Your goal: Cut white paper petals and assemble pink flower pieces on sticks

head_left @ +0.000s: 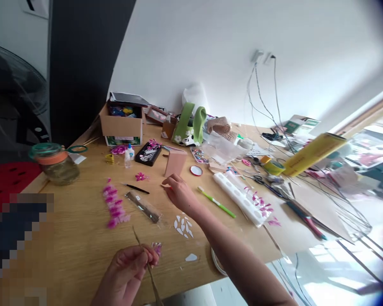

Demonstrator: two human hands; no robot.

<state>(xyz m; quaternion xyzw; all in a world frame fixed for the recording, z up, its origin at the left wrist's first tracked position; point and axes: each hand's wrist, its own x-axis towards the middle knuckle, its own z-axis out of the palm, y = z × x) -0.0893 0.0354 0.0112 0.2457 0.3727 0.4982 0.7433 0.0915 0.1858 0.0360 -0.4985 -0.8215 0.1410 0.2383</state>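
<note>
My left hand (127, 270), at the front edge of the table, pinches a thin brown stem (152, 282) between thumb and fingers. Beside its fingertips lies a small clear packet (157, 247) with pink bits in it. My right hand (179, 193) is stretched across the tabletop, its fingers bent and apart, close to an upright pinkish block (175, 162). Nothing shows plainly in its grip. Several white petal-shaped pieces (182, 226) lie below that wrist, and one larger white piece (190, 257) is nearer me. Left of them are a packet of brown strands (143, 207) and a pink petal strip (114, 205).
A lidded glass jar (62, 168) stands at left, glue bottle (129, 155) further in. A black pen-like tool (138, 188), a green toothbrush (217, 203) and a white foam strip (241, 197) lie around my right arm. Pliers (309, 223) and a yellow roll (314, 154) are at right.
</note>
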